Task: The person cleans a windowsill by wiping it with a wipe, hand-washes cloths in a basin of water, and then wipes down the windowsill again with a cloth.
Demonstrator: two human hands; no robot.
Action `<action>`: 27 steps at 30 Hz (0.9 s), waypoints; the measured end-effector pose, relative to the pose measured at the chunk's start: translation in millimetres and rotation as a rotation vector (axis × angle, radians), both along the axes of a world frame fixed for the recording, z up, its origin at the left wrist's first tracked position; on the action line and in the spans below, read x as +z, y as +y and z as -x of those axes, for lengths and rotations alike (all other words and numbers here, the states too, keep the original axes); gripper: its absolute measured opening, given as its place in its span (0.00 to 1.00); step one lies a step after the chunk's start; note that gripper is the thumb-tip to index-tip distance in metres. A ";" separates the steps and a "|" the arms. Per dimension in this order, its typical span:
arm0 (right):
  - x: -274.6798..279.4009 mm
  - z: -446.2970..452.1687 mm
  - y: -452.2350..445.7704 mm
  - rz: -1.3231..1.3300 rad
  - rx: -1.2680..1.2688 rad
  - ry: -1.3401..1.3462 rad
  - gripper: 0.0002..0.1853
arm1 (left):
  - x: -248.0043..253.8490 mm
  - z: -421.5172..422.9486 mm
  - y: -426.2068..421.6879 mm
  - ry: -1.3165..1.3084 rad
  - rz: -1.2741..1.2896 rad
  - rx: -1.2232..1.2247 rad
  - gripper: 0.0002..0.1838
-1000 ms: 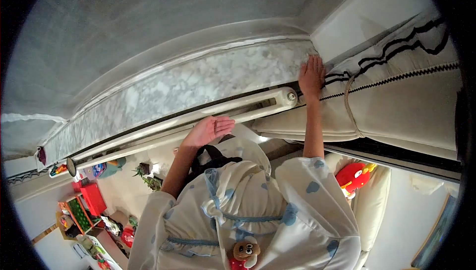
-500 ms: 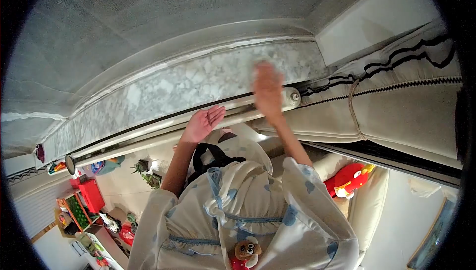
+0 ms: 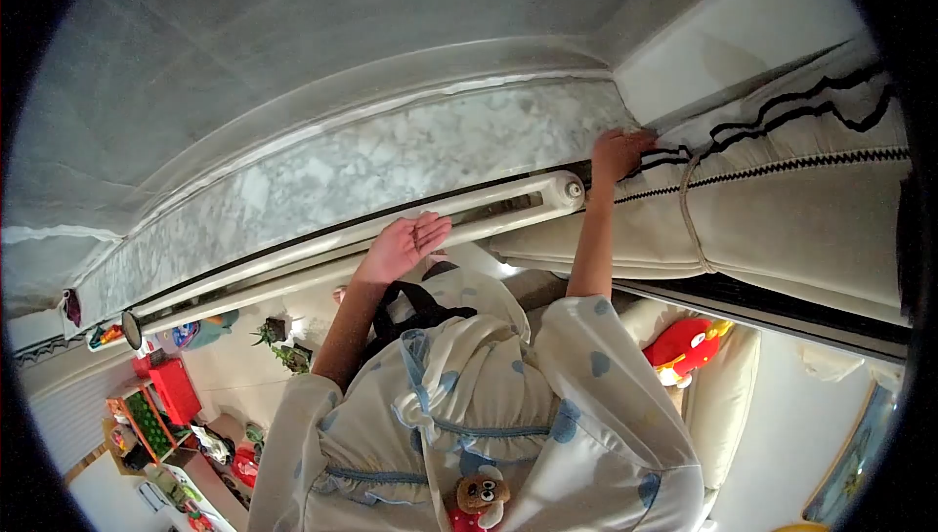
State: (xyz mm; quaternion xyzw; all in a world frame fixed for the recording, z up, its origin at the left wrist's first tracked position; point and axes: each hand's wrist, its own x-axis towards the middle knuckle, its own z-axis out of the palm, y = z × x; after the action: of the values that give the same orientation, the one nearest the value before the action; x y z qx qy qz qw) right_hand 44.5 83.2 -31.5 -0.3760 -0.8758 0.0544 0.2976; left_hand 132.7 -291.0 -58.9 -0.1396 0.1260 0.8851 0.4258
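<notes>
At the right end of the marble windowsill [image 3: 391,146], my right hand [image 3: 619,154] reaches over the sill's edge. Its fingers stretch toward the black-trimmed edge of the tied curtain [image 3: 782,205]; whether they press on the cloth or the sill is hard to make out. My left hand [image 3: 406,244] is open, palm turned up and fingers loosely extended, with nothing in it. Beneath it runs the cream radiator [image 3: 559,196], a long rounded rail along the sill's near side.
A grey mesh screen [image 3: 293,34] rises behind the sill. A cord [image 3: 686,190] ties the curtain. On the right lies a red plush toy [image 3: 681,349] on a cream sofa [image 3: 733,415]. Potted plants [image 3: 283,344] and a red box [image 3: 176,390] stand on the floor at left.
My right hand has moved right, from above the radiator's end and the sill to the curtain's edge. My left hand stays nearly where it was, palm up.
</notes>
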 end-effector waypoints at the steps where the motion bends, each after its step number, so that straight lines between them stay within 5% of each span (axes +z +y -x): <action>1: 9.9 -1.1 0.0 0.046 -0.036 -0.017 0.24 | 2.6 0.0 1.6 0.000 0.000 0.002 0.18; 5: 23.3 -4.7 32.6 0.482 0.092 -0.267 0.21 | 7.0 -0.6 4.1 -0.004 0.078 -0.008 0.18; 6: 17.5 -1.0 40.6 0.180 0.084 -0.603 0.20 | 7.3 -1.4 4.0 0.016 0.078 -0.027 0.18; 9: 6.5 0.3 49.2 -0.178 0.018 -0.935 0.18 | 8.3 -1.1 4.9 -0.008 0.113 -0.060 0.18; 16: 29.7 22.9 74.6 0.347 -0.253 0.055 0.12 | 8.7 1.9 14.7 0.060 0.055 -0.106 0.19; 21: 26.3 20.7 76.9 0.229 -0.176 0.128 0.09 | 15.4 1.8 22.5 0.043 0.133 -0.131 0.19; 27: 11.2 -13.1 17.3 -0.204 0.282 0.179 0.04 | 14.9 -0.2 20.6 -0.002 0.166 -0.084 0.19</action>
State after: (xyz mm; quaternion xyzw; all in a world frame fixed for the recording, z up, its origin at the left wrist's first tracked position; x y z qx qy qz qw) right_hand 57.5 100.5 -20.3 -0.2113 -0.8909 0.0396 0.4002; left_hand 132.9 -270.5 -44.0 -0.1696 0.2041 0.8529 0.4496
